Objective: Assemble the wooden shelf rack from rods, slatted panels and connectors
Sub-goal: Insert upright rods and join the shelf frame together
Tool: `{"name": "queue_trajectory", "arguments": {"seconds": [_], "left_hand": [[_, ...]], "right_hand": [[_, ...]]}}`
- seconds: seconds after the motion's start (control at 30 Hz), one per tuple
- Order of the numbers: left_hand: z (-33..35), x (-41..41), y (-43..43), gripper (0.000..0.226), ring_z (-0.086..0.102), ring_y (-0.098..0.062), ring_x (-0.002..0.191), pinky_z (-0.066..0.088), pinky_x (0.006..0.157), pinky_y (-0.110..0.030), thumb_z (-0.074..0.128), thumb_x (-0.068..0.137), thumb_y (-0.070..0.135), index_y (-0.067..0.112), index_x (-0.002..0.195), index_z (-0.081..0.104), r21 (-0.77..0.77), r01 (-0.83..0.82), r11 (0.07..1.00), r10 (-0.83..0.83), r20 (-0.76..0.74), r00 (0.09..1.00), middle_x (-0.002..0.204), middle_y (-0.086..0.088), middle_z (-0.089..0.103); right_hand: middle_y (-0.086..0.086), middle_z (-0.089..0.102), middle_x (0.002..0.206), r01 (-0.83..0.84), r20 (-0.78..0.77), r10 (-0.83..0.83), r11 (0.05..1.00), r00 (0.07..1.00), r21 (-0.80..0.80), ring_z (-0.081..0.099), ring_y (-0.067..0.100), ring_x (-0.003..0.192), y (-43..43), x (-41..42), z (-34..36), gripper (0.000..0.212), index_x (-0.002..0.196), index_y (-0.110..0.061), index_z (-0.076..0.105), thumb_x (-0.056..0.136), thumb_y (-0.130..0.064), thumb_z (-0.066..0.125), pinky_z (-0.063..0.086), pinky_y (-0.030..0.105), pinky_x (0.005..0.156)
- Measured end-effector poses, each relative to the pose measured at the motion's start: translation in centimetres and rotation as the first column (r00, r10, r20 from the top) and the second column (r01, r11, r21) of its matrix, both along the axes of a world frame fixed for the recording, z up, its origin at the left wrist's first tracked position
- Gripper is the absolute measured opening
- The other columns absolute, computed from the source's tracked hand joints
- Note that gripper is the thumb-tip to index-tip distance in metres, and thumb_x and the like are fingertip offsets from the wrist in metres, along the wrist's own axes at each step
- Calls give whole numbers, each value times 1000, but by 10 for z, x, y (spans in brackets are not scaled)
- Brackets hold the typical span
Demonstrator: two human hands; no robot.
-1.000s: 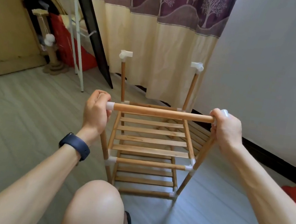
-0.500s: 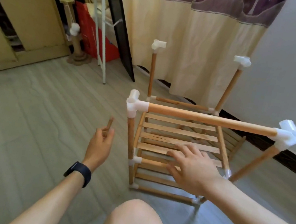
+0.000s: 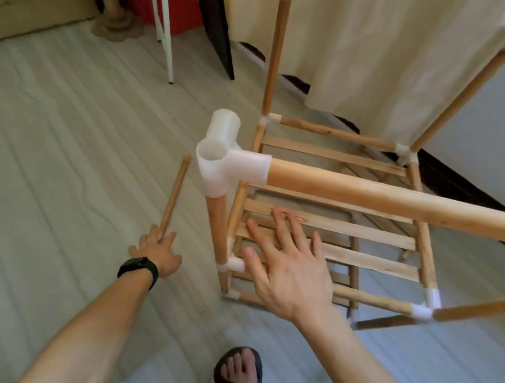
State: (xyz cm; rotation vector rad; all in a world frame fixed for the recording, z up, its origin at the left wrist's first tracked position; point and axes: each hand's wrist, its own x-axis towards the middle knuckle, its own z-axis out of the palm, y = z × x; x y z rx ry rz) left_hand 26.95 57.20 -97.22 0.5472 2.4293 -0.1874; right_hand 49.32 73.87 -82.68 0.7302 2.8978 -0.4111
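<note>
Floor (image 3: 51, 159) lies open round the left hand (image 3: 154, 257), fingers spread, touching the end of the loose rod (image 3: 174, 193), while the right hand (image 3: 292, 277) hovers splayed and empty over the slats (image 3: 370, 234).

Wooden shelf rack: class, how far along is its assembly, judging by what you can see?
Done: the lower slatted wooden panels are fitted, and the front top wooden rod is seated in the white plastic corner connector. In hand: the left hand reaches a loose wooden rod; the right hand hovers open. Left: that connector's empty sockets need rods.
</note>
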Motion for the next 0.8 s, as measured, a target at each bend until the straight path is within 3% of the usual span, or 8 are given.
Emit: {"name": "queue_trajectory", "arguments": {"seconds": [0.2,0.3,0.37,0.5,0.63,0.73,0.8], "left_hand": [[-67,-47,9,85,2,-36,153,20,121,-53,43,94,59,30,161,0,-67,-11,998,16,78,997,168,-7,-13],[-120,-73,9,89,8,-35,153,20,122,-52,44,91,64,29,161,3,-26,-126,992,129,136,982,168,-8,-7],[-103,-59,18,87,23,-35,148,29,119,-50,47,89,60,26,161,12,2,-160,987,159,118,980,166,-11,9],[-73,-23,29,58,47,-36,129,45,105,-46,49,101,29,11,153,32,52,-124,991,123,14,992,146,-18,39],[-63,19,19,31,64,-33,99,53,77,-37,44,104,25,9,120,64,142,-61,988,70,-62,996,113,-16,66],[-54,49,8,28,65,-34,97,48,71,-33,49,101,26,8,118,62,231,-250,940,242,64,968,109,-15,67],[-40,62,4,31,64,-35,100,47,75,-33,59,96,22,2,119,56,311,-480,820,416,253,874,107,-16,65]], "right_hand": [[-7,-12,167,17,-21,-17,1000,1000,-15,-18,16,152,6,-1,-8,57,154,-52,4,99,-66,10,-3,54,123],[-7,-12,167,19,-29,-19,1000,999,-19,-19,16,152,3,0,-10,57,154,-52,5,99,-66,9,-4,54,122],[-7,-12,167,28,-28,-28,999,999,-22,-19,15,152,4,-1,-10,57,154,-52,5,99,-66,10,-4,54,122],[-7,-11,167,35,-27,-36,999,999,-18,-18,15,153,5,-1,-11,57,154,-52,7,99,-66,11,-5,53,122],[-8,-11,167,45,-18,-45,999,999,-28,-19,14,152,4,3,-14,56,154,-52,9,99,-66,13,-5,53,122],[-9,-11,167,47,-5,-47,998,999,-35,-18,13,152,4,5,-13,56,154,-52,9,99,-66,14,-3,54,123],[-10,-11,167,37,14,-36,999,999,-31,-18,13,152,5,6,-12,56,154,-52,8,100,-66,13,-3,54,123]]}}
